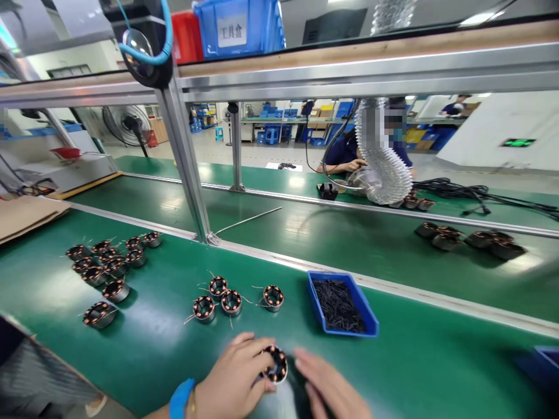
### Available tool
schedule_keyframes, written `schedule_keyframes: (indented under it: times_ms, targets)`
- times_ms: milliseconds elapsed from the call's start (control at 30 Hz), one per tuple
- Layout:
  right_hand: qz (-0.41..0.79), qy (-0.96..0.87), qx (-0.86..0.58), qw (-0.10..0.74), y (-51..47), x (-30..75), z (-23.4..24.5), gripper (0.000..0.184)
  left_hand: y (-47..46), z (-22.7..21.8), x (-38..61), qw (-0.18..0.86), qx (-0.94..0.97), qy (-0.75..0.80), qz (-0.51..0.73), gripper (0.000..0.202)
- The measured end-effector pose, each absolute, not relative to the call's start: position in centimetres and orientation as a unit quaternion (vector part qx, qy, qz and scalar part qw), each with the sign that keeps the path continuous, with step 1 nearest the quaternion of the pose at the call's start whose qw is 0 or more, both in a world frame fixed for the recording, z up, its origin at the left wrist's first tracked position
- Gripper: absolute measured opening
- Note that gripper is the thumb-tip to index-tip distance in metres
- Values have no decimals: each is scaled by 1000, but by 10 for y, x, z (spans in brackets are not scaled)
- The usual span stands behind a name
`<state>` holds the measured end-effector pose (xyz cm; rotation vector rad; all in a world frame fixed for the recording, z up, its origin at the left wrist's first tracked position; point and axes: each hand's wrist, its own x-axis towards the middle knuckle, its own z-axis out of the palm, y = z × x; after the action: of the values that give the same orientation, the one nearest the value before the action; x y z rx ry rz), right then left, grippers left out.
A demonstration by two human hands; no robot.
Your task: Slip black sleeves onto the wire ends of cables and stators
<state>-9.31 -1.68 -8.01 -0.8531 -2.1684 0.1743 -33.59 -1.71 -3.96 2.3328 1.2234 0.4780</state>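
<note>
My left hand (233, 378), with a blue wristband, grips a round motor stator (276, 364) wound with copper wire, low at the front of the green bench mat (166, 343). My right hand (327, 387) rests just right of the stator, fingers stretched out and slightly blurred. Several more stators (231, 301) with loose wire ends sit just beyond my hands. A larger cluster of stators (107, 265) lies to the left.
A blue tray (362, 302) of small black pieces sits right of centre. An aluminium post (186, 157) rises from the bench rail. Beyond it runs a green conveyor (349, 238) with more stators (476, 240); a person (345, 154) works opposite beside a silver duct hose (379, 169).
</note>
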Motion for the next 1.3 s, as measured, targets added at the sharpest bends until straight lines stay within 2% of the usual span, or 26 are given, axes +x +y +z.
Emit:
schedule_keyframes:
  times_ms: [100, 167, 267, 367, 500, 633, 667, 800, 967, 1133, 1300]
  targets:
    - [-20, -816, -428, 388, 34, -73, -64, 26, 2, -38, -326, 87, 864, 472, 154, 13]
    - [-60, -815, -475, 327, 70, -64, -56, 28, 9, -32, -322, 20, 866, 480, 140, 22]
    - [-81, -840, -501, 192, 108, -60, -51, 24, 9, -20, -329, -26, 841, 516, 158, 40]
    - [-77, -846, -507, 148, 121, -61, -51, 18, 5, -17, -348, -50, 768, 619, 153, 49]
    - [-62, -835, -526, 149, 117, -62, -51, 20, -6, -31, -375, -37, 755, 640, 136, 48]
    - [-41, -816, -551, 171, 113, -56, -51, 24, -28, -44, -391, -10, 818, 550, 169, 18]
    - [-34, -810, -558, 179, 113, -55, -51, 24, -34, -46, -393, 1, 839, 515, 178, 17]
    - [-11, -780, -587, 217, 114, -53, -47, 25, -45, -48, -392, 73, 902, 381, 192, 39]
    - [41, -793, -556, 247, 79, -74, -31, 26, -43, -52, -376, 119, 889, 380, 225, 24]
    - [203, -849, -421, 248, 18, -113, -36, 25, -38, -53, -370, 169, 881, 365, 248, 23]
    - [213, -854, -392, 267, 2, -127, -50, 20, -34, -48, -369, 212, 874, 365, 241, 26]
